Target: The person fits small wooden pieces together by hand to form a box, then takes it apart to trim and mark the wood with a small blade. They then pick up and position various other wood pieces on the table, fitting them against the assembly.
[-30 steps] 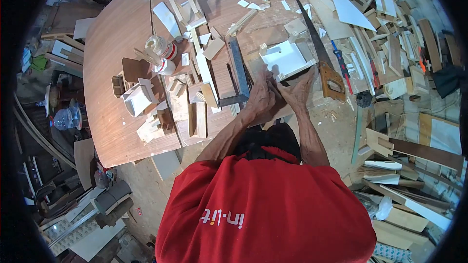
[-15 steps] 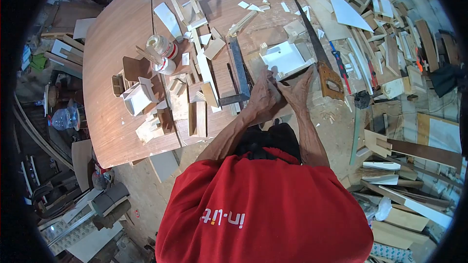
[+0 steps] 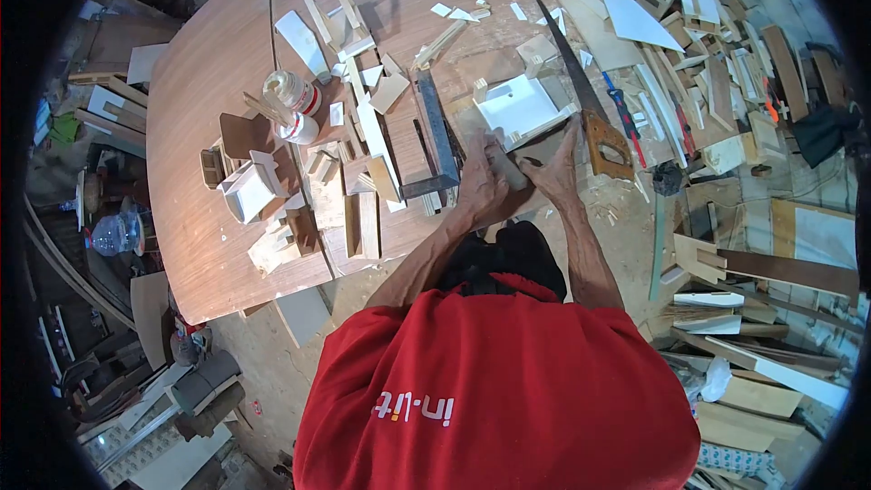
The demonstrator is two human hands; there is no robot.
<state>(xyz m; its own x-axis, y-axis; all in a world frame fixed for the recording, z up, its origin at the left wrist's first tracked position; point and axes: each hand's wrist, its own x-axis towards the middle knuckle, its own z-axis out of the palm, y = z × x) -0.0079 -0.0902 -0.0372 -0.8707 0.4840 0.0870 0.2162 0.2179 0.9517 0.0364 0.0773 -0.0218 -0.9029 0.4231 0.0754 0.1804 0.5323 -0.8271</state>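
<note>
Item: wood block (image 3: 504, 166), small and pale, lying at frame centre on the worktop (image 3: 209, 127), just below the white tray (image 3: 515, 102) and left of the saw (image 3: 594, 132). The left hand (image 3: 481, 183) is gripping it with fingers closed, while the right hand (image 3: 555, 168) is lying flat and outspread beside it, holding nothing that shows. Handling: probably light, stiff and rough at sawn ends, best taken by its long sides; steel square (image 3: 437, 132), glue jar (image 3: 292, 91) and offcuts (image 3: 367, 222) are lying adjacent.

Left hand (image 3: 481, 177) and right hand (image 3: 555, 168) lie together at the table (image 3: 209, 82) edge, before the box (image 3: 514, 107); square (image 3: 438, 132) left of it, saw (image 3: 585, 95) right, jar (image 3: 290, 91) far left.
</note>
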